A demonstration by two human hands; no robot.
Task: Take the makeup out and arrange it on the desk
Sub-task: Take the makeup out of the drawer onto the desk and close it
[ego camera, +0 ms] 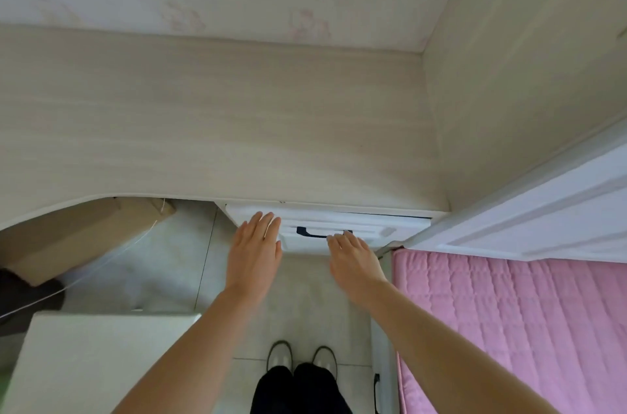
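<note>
A pale wooden desk (217, 122) spans the view, its top bare. Under its right front edge sits a white drawer front (380, 227) with a dark handle (310, 233). My left hand (254, 249) is stretched flat with straight fingers, its tips over the drawer's left part. My right hand (353, 259) reaches forward, fingertips at the right end of the handle; whether they touch it I cannot tell. Neither hand holds anything. No makeup is visible.
A bed with a pink quilted cover (515, 322) lies at the right, its white frame (543, 210) beside the desk. A white stool or box (101, 362) stands at lower left, a cardboard box (74, 233) under the desk. My shoes (302, 359) stand on the tiled floor.
</note>
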